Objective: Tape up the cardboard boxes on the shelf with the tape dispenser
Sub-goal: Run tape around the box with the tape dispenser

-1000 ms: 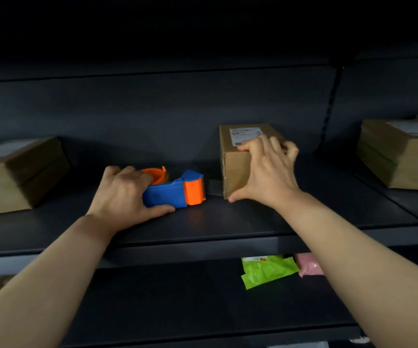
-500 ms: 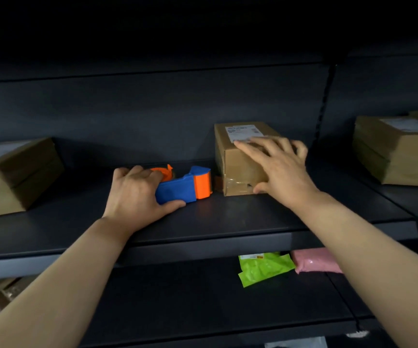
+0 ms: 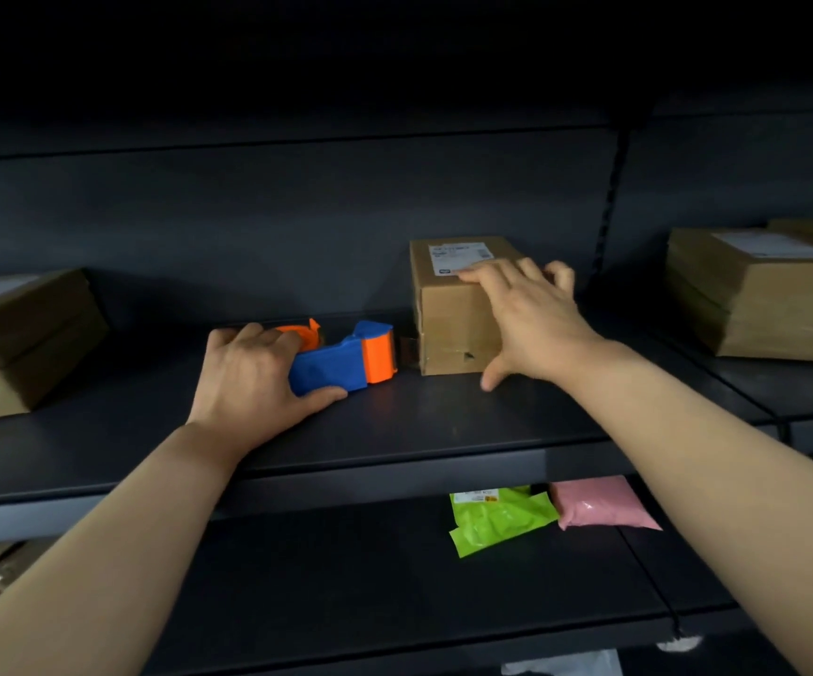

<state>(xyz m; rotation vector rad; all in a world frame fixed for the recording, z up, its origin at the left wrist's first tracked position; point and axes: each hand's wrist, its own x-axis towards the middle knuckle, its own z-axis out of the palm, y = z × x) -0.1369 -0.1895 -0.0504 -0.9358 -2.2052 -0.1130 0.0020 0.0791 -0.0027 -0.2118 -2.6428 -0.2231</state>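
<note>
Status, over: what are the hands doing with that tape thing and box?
Left hand grips tape dispenser. Right hand presses small cardboard box, fingers straight. Tape strip links dispenser to box; nothing blocking.

Head view, lighting/quality. Overall dim; top third near black, no detail. Light appears to come from camera side: forearms (image 3: 116, 553) brightest, shelf (image 3: 443, 422) and back panel fall off dark w/ depth. Shadows soft, hard to separate from the dark shelf. Tape dispenser (image 3: 341, 363) saturated blue/orange, edges fairly crisp. Centre box (image 3: 448, 309): faint sheen on tape low on front; label washed out, txt unreadable. Glare streak on rt stack (image 3: 755, 295) at frame edge. Left stack (image 3: 19, 344) smeared, blurred. Wide-angle stretch at edges: forearms widen toward lower corners, side stacks skewed.
</note>
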